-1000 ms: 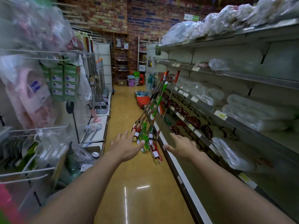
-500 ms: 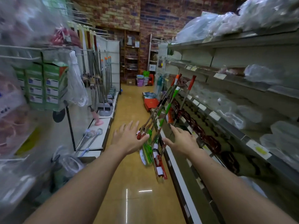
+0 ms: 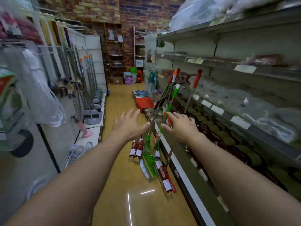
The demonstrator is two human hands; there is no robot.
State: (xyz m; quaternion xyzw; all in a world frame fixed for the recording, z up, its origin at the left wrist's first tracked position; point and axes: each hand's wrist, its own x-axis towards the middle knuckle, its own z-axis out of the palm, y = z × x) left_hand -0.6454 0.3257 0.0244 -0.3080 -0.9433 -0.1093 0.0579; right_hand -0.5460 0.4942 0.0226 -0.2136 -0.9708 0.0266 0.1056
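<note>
Head view: shop aisle, seen forward and down over both outstretched forearms. A bundle of mops leans against the front edge of the right-hand shelf. Their packaged heads rest on the floor just beside the shelf's bottom edge. Their handles slope up and away, ending in orange and red tips at the level of the middle shelf boards.

The left hand is open, fingers spread and straight. Its thumb tip lies just beside the steel handles on the aisle side; contact cannot be confirmed. The right hand is also open, fingers extended toward the green and white handle. The fingertips are at that handle and the thumb points at it from below. Neither digit is curled round it, and whether they touch cannot be told.

Further long-handled brooms hang on the left rack. A red box lies on the floor beyond the mops. Buckets stand at the far end below the brick wall.
</note>
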